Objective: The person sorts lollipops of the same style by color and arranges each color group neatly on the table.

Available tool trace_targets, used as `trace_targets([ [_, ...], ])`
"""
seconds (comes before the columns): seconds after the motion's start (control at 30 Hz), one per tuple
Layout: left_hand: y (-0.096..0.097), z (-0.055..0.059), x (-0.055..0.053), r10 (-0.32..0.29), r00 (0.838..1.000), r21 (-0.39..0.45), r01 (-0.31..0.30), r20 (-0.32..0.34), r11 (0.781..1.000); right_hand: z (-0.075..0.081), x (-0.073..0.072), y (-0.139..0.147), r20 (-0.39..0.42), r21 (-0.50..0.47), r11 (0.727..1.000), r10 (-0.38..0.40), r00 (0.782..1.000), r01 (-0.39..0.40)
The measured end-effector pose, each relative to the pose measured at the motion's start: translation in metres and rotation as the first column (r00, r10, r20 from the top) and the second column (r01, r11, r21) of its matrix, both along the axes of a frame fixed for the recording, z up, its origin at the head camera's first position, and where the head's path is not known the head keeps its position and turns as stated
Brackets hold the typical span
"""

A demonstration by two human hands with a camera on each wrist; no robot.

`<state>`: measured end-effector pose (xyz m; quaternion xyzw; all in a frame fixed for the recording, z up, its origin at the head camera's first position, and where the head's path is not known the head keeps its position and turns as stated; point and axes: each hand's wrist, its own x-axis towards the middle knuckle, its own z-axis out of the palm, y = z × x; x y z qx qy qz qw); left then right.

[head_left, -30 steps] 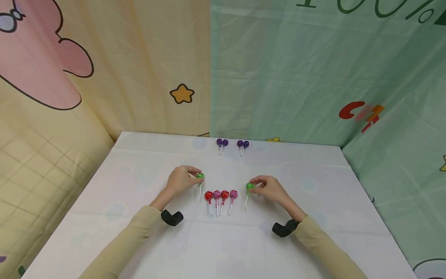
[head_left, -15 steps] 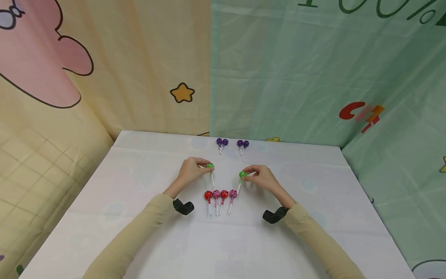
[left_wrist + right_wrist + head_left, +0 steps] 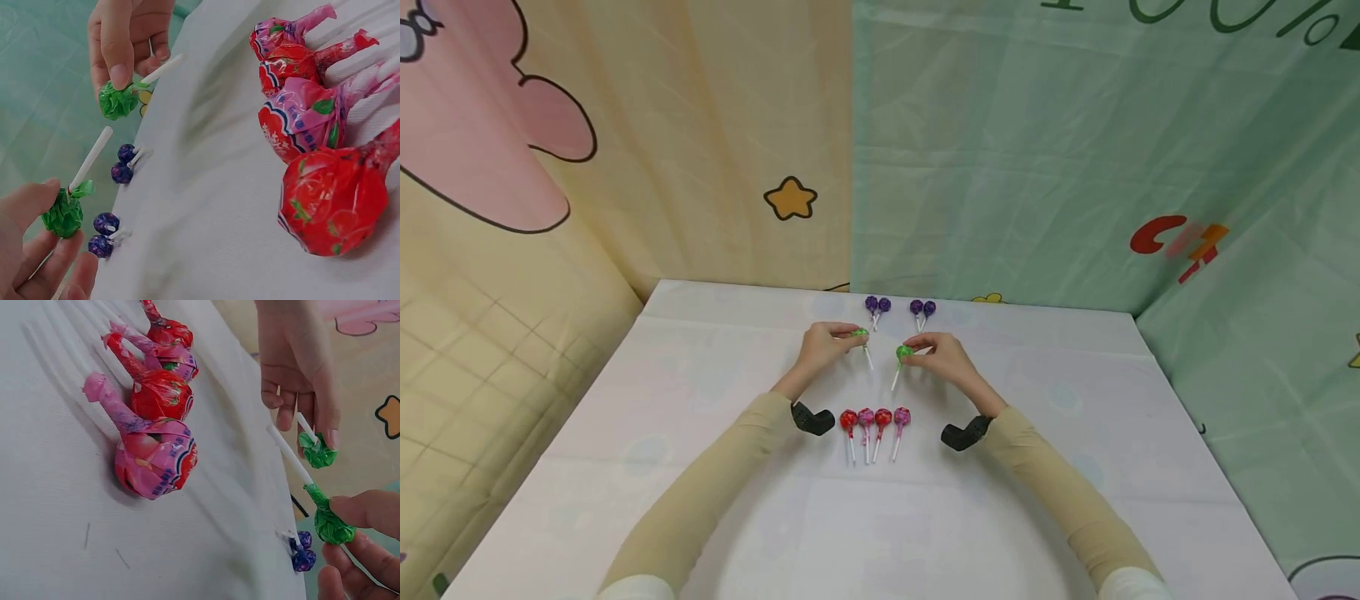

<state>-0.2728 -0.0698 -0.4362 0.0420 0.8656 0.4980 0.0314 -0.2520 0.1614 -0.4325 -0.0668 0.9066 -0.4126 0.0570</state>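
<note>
My left hand (image 3: pixel 822 348) pinches a green-wrapped lollipop (image 3: pixel 63 214) by its candy head, white stick slanting down toward me in the head view. Opposite it, my right hand (image 3: pixel 947 358) holds a second green lollipop (image 3: pixel 333 525) between thumb and fingers, its stick also pointing down. The two hands face each other, a small gap between the lollipops. Just beyond them lie two pairs of purple lollipops, a left pair (image 3: pixel 872 303) and a right pair (image 3: pixel 929 308), sticks crossing or meeting. Nearer me, red lollipops (image 3: pixel 848 419) and pink lollipops (image 3: pixel 902 416) lie alternating in a row.
A white-covered table (image 3: pixel 880 533) carries everything. Its far edge meets a printed curtain (image 3: pixel 1000 167) right behind the purple lollipops. Black wrist cameras, one on the left (image 3: pixel 813 419) and one on the right (image 3: pixel 966 433), flank the red and pink row.
Both hands have moved away from me and toward each other, carrying the green lollipops from beside the red and pink row to just short of the purple pairs. The lying lollipops have stayed put.
</note>
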Motion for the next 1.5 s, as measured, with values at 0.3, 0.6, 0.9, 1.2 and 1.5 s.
trace_targets([
  [0.3, 0.006, -0.001, -0.014, -0.016, 1.000, -0.012, 0.016, 0.006, 1.000, -0.006, -0.026, -0.004, 0.006, -0.019, 1.000, -0.017, 1.000, 0.017],
  [0.6, 0.011, -0.013, -0.027, -0.021, 0.998, -0.024, 0.022, 0.058, 0.999, -0.013, -0.042, -0.012, -0.003, -0.038, 0.999, -0.024, 1.000, 0.024],
  [0.9, 0.015, -0.015, -0.031, -0.009, 0.997, -0.077, 0.015, 0.080, 0.997, -0.018, -0.050, -0.020, 0.008, -0.026, 0.999, -0.045, 0.999, 0.045],
  [1.2, 0.016, -0.019, -0.035, 0.007, 0.997, -0.146, 0.004, 0.080, 0.989, -0.027, -0.057, -0.027, -0.009, 0.011, 0.999, -0.041, 0.999, 0.041],
  [1.5, 0.018, -0.020, -0.033, 0.026, 0.998, -0.228, -0.015, 0.049, 0.974, -0.026, -0.055, -0.031, -0.016, 0.074, 0.997, -0.029, 0.999, 0.030],
])
